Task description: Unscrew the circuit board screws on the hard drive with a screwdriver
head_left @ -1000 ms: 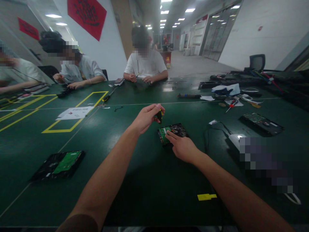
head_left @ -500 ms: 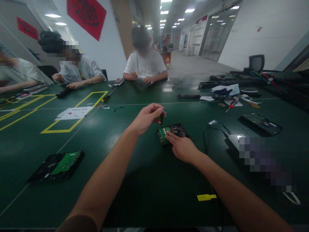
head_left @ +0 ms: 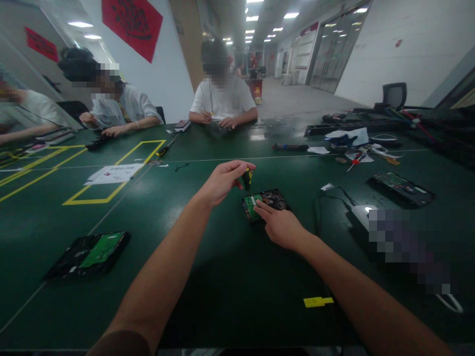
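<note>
My left hand (head_left: 229, 181) grips a screwdriver (head_left: 247, 179) by its black and yellow handle, held upright over the back edge of a hard drive (head_left: 273, 199). The shaft is too thin and dark to make out. That drive lies on the dark green table (head_left: 208, 296) with its green circuit board facing up. My right hand (head_left: 280, 225) rests on the board's near side, its index and middle fingers stretched out over it and the other fingers curled. Part of the drive is hidden under this hand.
A second hard drive (head_left: 89, 254) lies at the left, a third (head_left: 403, 189) at the right. Nearby are a silver device (head_left: 361, 217) with a cable, a yellow tag (head_left: 318, 302), a red screwdriver (head_left: 356, 160) and white papers (head_left: 115, 173). Several people sit across the table.
My left fingers have shifted on the screwdriver, and more of its yellow and black handle shows now. My right hand and the hard drive have stayed in place.
</note>
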Motion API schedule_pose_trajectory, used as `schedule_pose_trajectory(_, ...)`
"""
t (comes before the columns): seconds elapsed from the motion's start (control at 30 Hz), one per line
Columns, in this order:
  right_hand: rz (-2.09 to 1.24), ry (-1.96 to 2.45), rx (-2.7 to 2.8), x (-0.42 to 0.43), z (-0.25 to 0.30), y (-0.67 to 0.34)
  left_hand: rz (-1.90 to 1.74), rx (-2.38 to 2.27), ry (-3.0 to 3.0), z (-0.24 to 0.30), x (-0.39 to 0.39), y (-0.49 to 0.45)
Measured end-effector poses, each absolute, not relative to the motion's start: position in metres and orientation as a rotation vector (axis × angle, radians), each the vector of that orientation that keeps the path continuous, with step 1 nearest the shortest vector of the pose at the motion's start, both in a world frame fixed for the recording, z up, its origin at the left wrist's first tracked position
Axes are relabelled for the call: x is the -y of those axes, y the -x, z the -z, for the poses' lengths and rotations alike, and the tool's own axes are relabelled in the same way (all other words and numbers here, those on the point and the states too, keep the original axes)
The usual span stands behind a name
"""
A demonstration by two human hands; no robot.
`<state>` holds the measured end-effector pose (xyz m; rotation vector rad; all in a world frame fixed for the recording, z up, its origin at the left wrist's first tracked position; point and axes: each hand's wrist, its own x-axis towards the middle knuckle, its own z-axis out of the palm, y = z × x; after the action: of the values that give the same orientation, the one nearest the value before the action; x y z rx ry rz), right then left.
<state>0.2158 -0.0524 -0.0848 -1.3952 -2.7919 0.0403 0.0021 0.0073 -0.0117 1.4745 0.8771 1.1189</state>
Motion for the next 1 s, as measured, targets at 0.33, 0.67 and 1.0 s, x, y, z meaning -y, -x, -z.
schedule_pose_trajectory(0.33, -0.049, 1.42, 2.784, 0.0527, 0.0857, -0.2147, -1.126, -0.737, -1.315, 0.0131, -0.0059, -0.0094)
schedule_pose_trajectory(0.67, 0.016, 1.391, 2.785, 0.0499, 0.0926, -0.2165, -1.123, -0.76, -1.259, 0.0094, -0.0054, -0.0107)
schedule_pose_trajectory(1.0, 0.012, 1.363, 2.766, 0.0508, 0.0921, -0.2169, -1.069, -0.764, -1.321, 0.0115, -0.0065, -0.0067)
